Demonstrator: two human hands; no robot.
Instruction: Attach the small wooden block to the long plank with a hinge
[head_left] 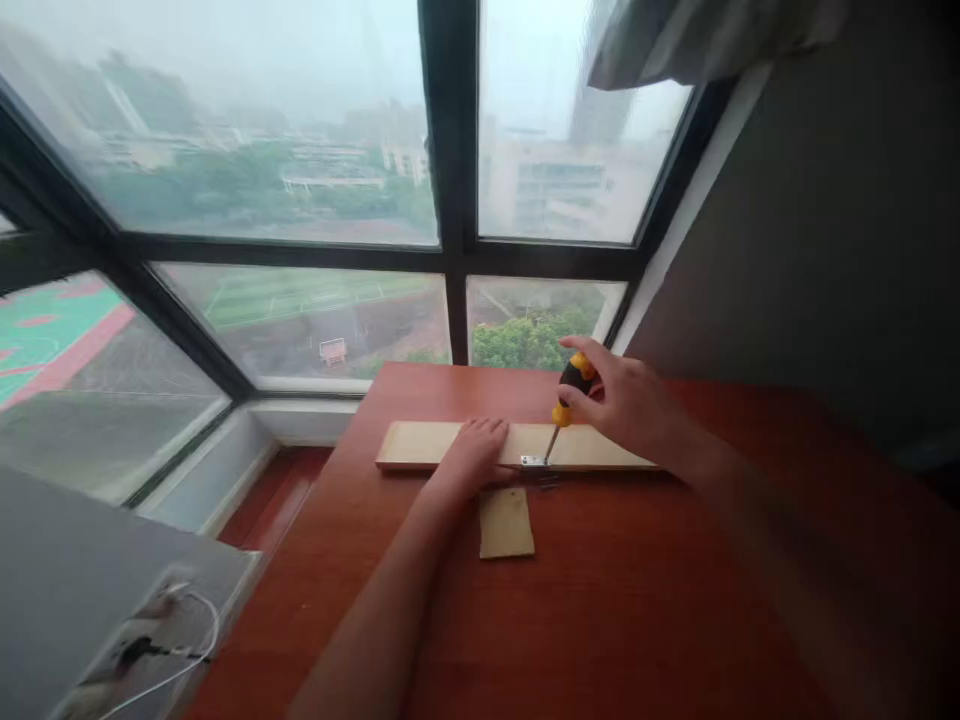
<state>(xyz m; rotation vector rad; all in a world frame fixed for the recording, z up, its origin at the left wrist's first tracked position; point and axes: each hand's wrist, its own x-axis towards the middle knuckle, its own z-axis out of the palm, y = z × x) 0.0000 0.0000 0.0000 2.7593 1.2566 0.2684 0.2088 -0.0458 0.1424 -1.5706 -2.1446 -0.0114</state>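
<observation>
Head view: our right hand [624, 397] grips a screwdriver [576, 379] against rectangular metal plate [532, 461]; left hand [474, 449], grip unclear, overlies wooden plank [417, 443].

There was one left hand [474, 450] and one right hand [631, 396], with one screwdriver [574, 380], one long board [416, 444], one metal bracket [533, 462], one small wooden piece [506, 526], one white cable [215, 628] and one desk [600, 600].

Right hand [628, 402] gripping screwdriver [575, 377], left hand [475, 452] on pale board [420, 443], metal bracket [533, 461], reddish table [637, 600]
</observation>
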